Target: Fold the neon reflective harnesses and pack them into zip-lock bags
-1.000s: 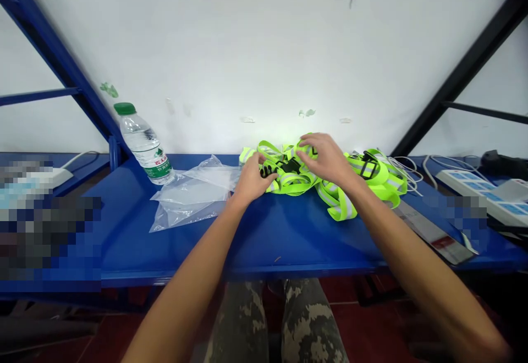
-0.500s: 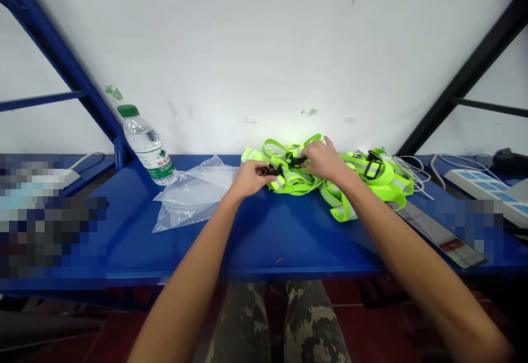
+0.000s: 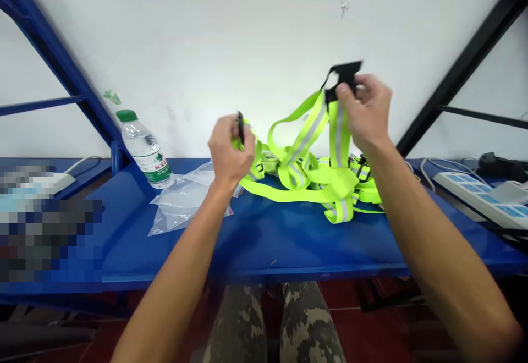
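Bright yellow-green straps with grey reflective stripes form a reflective vest point(image 3: 305, 137), partly lifted off the blue table point(image 3: 264, 242). My right hand point(image 3: 369, 110) is closed on a black plastic piece point(image 3: 347, 74) at the top of the raised straps, a little above the table against the wall. My left hand point(image 3: 231, 148) is closed on a small black buckle point(image 3: 241, 126) with a strap hanging from it. Between my hands the straps droop in loops. More of the yellow-green webbing point(image 3: 367, 192) lies on the table below my right forearm.
Clear plastic bags point(image 3: 177, 203) lie left of the straps, beside a water bottle point(image 3: 150, 157) with a green cap. At the right are a white power strip point(image 3: 487, 198) and cables. Blue and black frame posts slant up on both sides, before a white wall.
Both hands have risen from the pile, lifting the black fittings and straps. My right hand went up and right; my left moved up and slightly left. The straps are now stretched apart.
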The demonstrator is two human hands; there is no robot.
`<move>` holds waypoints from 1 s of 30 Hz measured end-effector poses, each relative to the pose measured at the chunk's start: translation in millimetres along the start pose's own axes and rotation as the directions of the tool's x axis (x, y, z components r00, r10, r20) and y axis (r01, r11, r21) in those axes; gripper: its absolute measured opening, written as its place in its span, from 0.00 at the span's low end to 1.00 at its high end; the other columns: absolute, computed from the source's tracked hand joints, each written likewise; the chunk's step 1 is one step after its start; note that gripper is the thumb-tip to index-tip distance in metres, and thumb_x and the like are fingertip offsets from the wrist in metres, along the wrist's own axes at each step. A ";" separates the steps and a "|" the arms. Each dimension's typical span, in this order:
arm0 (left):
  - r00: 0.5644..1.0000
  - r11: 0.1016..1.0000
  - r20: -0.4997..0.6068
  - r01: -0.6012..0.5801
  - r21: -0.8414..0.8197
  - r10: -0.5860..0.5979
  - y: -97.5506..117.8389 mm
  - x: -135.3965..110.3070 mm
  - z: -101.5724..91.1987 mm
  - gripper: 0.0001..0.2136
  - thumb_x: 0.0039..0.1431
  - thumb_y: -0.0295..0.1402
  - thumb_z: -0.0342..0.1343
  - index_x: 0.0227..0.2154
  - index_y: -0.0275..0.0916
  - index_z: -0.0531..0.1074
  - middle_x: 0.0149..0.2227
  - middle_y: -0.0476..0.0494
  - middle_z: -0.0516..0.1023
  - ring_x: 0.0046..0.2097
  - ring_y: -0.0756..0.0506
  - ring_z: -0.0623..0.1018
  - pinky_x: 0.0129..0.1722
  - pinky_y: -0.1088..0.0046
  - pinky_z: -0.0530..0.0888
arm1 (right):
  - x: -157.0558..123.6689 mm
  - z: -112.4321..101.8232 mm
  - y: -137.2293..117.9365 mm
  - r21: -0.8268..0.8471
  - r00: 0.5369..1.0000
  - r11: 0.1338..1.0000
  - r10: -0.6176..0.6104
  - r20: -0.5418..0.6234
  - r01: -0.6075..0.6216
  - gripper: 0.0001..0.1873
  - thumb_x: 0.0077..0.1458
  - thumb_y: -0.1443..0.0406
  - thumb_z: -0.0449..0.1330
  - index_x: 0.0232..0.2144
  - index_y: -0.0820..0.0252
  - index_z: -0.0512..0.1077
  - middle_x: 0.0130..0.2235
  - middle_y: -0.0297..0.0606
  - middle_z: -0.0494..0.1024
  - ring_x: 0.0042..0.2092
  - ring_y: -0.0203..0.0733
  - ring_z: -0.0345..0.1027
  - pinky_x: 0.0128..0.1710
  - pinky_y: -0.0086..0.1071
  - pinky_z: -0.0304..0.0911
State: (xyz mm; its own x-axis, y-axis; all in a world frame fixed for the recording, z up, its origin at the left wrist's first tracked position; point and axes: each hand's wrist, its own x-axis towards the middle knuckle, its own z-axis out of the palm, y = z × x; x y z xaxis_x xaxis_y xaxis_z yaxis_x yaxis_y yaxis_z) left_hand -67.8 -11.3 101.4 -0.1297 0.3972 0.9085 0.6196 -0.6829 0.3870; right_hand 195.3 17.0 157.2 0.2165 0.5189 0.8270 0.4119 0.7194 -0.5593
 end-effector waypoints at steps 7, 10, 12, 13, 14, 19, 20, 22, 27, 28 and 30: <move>0.795 0.965 0.597 -0.226 0.133 0.104 -19.5 -51.2 18.6 0.07 0.51 0.26 0.56 0.27 0.41 0.62 0.41 0.39 0.73 0.47 0.39 0.69 0.46 0.60 0.68 | -88.7 21.5 37.4 -0.540 0.925 0.802 -0.039 0.378 0.255 0.13 0.64 0.64 0.51 0.45 0.66 0.70 0.43 0.49 0.78 0.40 0.46 0.73 0.34 0.37 0.67; 0.798 0.937 0.595 -0.273 0.218 0.095 -23.5 -62.3 20.7 0.05 0.51 0.24 0.57 0.28 0.40 0.67 0.55 0.39 0.70 0.57 0.34 0.64 0.54 0.53 0.62 | -116.5 26.6 49.0 -0.608 0.847 0.633 -0.153 0.509 0.479 0.12 0.65 0.67 0.48 0.43 0.64 0.71 0.48 0.50 0.77 0.42 0.47 0.72 0.33 0.36 0.64; 0.816 0.927 0.575 -0.257 0.274 0.057 -23.5 -63.9 20.1 0.05 0.52 0.25 0.58 0.30 0.41 0.69 0.54 0.40 0.72 0.56 0.33 0.64 0.53 0.51 0.61 | -125.3 28.2 52.0 -0.600 0.810 0.572 -0.222 0.543 0.559 0.13 0.64 0.69 0.48 0.42 0.64 0.72 0.51 0.49 0.76 0.46 0.48 0.72 0.36 0.36 0.64; 0.814 0.929 0.580 -0.246 0.276 0.043 -23.5 -63.7 19.8 0.05 0.53 0.26 0.58 0.30 0.41 0.68 0.49 0.40 0.74 0.54 0.34 0.66 0.51 0.52 0.61 | -127.7 28.5 52.3 -0.597 0.798 0.555 -0.241 0.552 0.580 0.13 0.64 0.70 0.48 0.42 0.63 0.72 0.52 0.48 0.76 0.46 0.48 0.71 0.38 0.36 0.64; 0.807 0.935 0.589 -0.236 0.265 0.036 -23.7 -63.2 19.5 0.05 0.54 0.27 0.58 0.30 0.41 0.68 0.45 0.41 0.76 0.51 0.36 0.68 0.50 0.53 0.62 | -129.2 28.7 52.1 -0.592 0.788 0.544 -0.247 0.564 0.594 0.14 0.64 0.71 0.47 0.41 0.63 0.73 0.52 0.47 0.77 0.46 0.47 0.71 0.39 0.37 0.64; 0.812 0.971 0.582 -0.178 0.157 0.054 -27.6 -62.8 20.6 0.05 0.55 0.26 0.55 0.29 0.41 0.65 0.33 0.44 0.75 0.40 0.42 0.71 0.42 0.64 0.66 | -135.0 28.4 47.9 -0.551 0.740 0.558 -0.184 0.647 0.620 0.17 0.60 0.75 0.47 0.42 0.60 0.75 0.51 0.43 0.78 0.44 0.47 0.70 0.43 0.39 0.63; 0.820 0.976 0.569 -0.167 0.142 0.057 -28.0 -63.4 21.0 0.05 0.55 0.26 0.54 0.29 0.41 0.65 0.33 0.44 0.75 0.40 0.42 0.71 0.42 0.65 0.66 | -136.2 28.3 47.1 -0.549 0.740 0.563 -0.178 0.649 0.618 0.17 0.60 0.75 0.48 0.42 0.60 0.75 0.51 0.43 0.78 0.44 0.47 0.70 0.43 0.39 0.63; 0.834 0.982 0.550 -0.144 0.123 0.053 -27.7 -64.9 21.4 0.04 0.56 0.26 0.53 0.30 0.41 0.65 0.34 0.44 0.75 0.39 0.43 0.72 0.41 0.67 0.67 | -137.9 28.0 45.6 -0.552 0.745 0.568 -0.177 0.643 0.611 0.17 0.60 0.74 0.48 0.41 0.61 0.75 0.50 0.43 0.78 0.45 0.48 0.69 0.44 0.39 0.63; 0.840 0.982 0.542 -0.127 0.141 0.030 -22.9 -67.8 21.4 0.05 0.56 0.24 0.52 0.30 0.41 0.66 0.33 0.45 0.75 0.38 0.44 0.73 0.40 0.69 0.67 | -138.3 26.8 44.6 -0.545 0.757 0.600 -0.166 0.632 0.586 0.17 0.61 0.73 0.48 0.42 0.61 0.75 0.50 0.44 0.78 0.47 0.48 0.69 0.46 0.39 0.63; 0.839 0.980 0.543 -0.130 0.148 0.029 -22.2 -68.2 21.6 0.05 0.56 0.24 0.52 0.30 0.41 0.66 0.33 0.45 0.75 0.38 0.44 0.73 0.40 0.68 0.67 | -138.1 26.3 44.9 -0.539 0.757 0.610 -0.161 0.633 0.581 0.17 0.61 0.73 0.48 0.42 0.61 0.75 0.50 0.44 0.78 0.47 0.48 0.69 0.46 0.39 0.63; 0.838 0.978 0.545 -0.138 0.153 0.033 -21.6 -68.9 22.3 0.05 0.55 0.23 0.51 0.30 0.41 0.65 0.33 0.44 0.74 0.39 0.44 0.72 0.40 0.68 0.67 | -137.8 25.3 45.7 -0.527 0.754 0.625 -0.156 0.639 0.576 0.17 0.61 0.73 0.48 0.43 0.60 0.75 0.49 0.44 0.78 0.48 0.48 0.70 0.46 0.39 0.63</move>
State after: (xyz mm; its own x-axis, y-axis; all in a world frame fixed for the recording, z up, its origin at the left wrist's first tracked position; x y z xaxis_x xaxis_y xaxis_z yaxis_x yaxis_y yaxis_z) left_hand -55.0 -10.3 26.9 0.3338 0.6444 0.6880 0.7429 -0.6291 0.2288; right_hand 161.8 -9.9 16.3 -0.4664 0.5739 0.6732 0.8485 0.5054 0.1570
